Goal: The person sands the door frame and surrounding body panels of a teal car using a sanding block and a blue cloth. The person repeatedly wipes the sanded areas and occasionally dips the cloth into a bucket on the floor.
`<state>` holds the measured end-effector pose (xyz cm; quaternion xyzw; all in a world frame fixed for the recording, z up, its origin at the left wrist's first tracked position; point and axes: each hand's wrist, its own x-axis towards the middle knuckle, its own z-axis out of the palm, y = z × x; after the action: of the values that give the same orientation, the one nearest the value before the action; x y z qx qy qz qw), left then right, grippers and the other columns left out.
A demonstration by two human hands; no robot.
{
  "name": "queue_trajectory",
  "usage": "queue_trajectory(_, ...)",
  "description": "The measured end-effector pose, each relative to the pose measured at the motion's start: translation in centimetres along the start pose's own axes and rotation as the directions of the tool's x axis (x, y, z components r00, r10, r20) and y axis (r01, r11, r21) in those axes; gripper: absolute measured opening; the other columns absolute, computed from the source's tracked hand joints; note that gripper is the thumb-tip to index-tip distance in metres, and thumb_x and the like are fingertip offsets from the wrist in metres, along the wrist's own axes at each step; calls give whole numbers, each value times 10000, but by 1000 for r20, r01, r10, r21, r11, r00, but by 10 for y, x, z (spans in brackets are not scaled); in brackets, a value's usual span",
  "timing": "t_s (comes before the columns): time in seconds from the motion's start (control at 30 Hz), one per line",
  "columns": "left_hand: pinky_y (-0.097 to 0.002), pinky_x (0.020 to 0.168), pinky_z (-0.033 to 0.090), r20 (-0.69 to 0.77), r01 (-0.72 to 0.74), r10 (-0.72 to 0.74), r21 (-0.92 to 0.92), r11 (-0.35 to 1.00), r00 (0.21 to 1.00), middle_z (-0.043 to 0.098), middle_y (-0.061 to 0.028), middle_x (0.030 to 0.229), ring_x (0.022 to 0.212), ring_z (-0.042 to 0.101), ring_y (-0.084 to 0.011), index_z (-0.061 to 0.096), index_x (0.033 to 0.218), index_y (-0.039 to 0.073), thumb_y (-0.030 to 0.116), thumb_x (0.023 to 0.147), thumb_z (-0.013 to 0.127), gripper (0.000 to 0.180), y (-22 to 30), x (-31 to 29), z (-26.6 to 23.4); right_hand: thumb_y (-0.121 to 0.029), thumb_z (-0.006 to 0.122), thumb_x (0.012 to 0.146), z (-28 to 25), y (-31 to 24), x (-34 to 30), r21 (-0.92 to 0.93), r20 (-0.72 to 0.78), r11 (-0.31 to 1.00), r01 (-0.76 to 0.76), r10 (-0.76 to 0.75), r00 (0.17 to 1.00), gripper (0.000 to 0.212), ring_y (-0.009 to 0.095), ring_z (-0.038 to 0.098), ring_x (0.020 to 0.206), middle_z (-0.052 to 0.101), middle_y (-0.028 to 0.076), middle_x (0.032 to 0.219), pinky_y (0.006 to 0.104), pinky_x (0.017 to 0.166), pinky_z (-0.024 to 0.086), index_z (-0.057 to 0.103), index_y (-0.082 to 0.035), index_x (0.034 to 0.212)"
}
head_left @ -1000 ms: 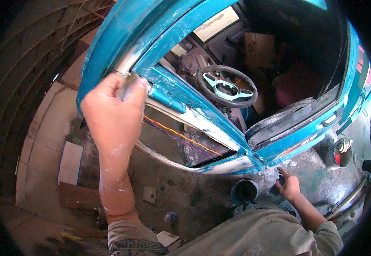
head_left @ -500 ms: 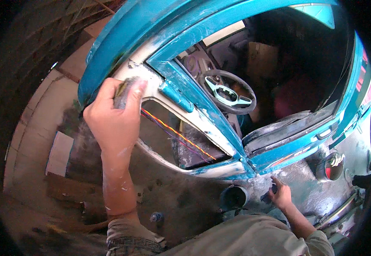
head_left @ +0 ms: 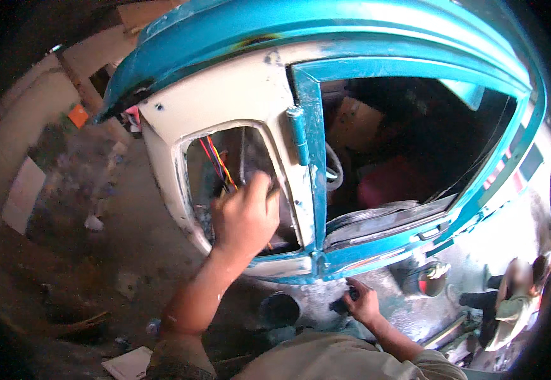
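My left hand is raised before the small quarter opening of a blue and off-white vehicle body. Its fingers are closed, and they mostly hide the worn grey and yellow pad that shows more plainly in the earlier frame. Red, orange and dark wires hang inside the opening behind this hand. A blue hinge joins the off-white pillar to the blue door. Lower down, below the door, my right hand is closed around a small dark object, whose kind I cannot make out.
A dark bucket stands on the floor below the body, and another bucket with a cloth over its rim is farther right. Another person is at the far right. Pale boards lie at the left.
My view has swung left, showing more of the off-white panel. My left hand has moved from the upper pillar corner down in front of the quarter opening. My right hand stays low, still closed.
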<state>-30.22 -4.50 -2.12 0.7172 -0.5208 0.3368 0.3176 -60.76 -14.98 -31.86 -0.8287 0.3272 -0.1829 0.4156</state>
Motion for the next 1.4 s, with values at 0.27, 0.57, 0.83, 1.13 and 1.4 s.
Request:
queue_trajectory(0.27, -504, 655, 551, 201, 453, -421, -151, 879, 884, 732, -230, 807, 765, 726, -460, 715, 979, 38, 272, 969, 792, 247, -38, -171, 9, 40, 774, 735, -105, -296, 104, -344, -475, 414, 843, -851, 224, 452, 343, 719, 966, 734, 208, 1192, 413, 831, 589, 769, 2, 1185)
queue_trajectory(0.57, -458, 730, 571, 219, 699, -663, -204, 686, 715, 745, -194, 886, 829, 750, -349, 699, 1064, 3, 317, 1027, 718, 316, -69, -263, -19, -88, 693, 819, -120, -434, 211, -779, -557, 419, 466, -804, -209, 227, 366, 602, 836, 619, 144, 1051, 442, 673, 538, 642, -57, 1038)
queue_trajectory(0.83, -440, 795, 592, 496, 836, -716, -40, 547, 492, 765, -207, 992, 922, 762, -345, 699, 1135, -9, 318, 1046, 691, 339, -62, -267, -39, -111, 730, 765, -104, -421, 205, -878, -315, 191, 439, -921, -229, 205, 257, 569, 744, 558, 88, 877, 360, 562, 475, 638, -87, 946)
queue_trajectory(1.13, -444, 738, 589, 611, 807, -620, -54, 588, 492, 764, -187, 939, 887, 760, -339, 675, 1083, -2, 334, 1081, 638, 338, -23, -205, -48, -229, 658, 798, -62, -354, 183, -836, 112, -159, 526, -986, -120, 146, 177, 571, 798, 545, 15, 885, 301, 614, 460, 642, -187, 937)
queue_trajectory(1.4, -455, 1022, 595, 621, 926, -744, -379, -9, 247, 685, -237, 1317, 1175, 723, -324, 516, 1461, -3, 84, 1088, 577, 388, -39, -280, -27, -239, 677, 822, 25, -115, 148, -571, 252, 92, 816, -926, 281, 191, 219, 625, 899, 569, 30, 965, 347, 694, 558, 628, -155, 986)
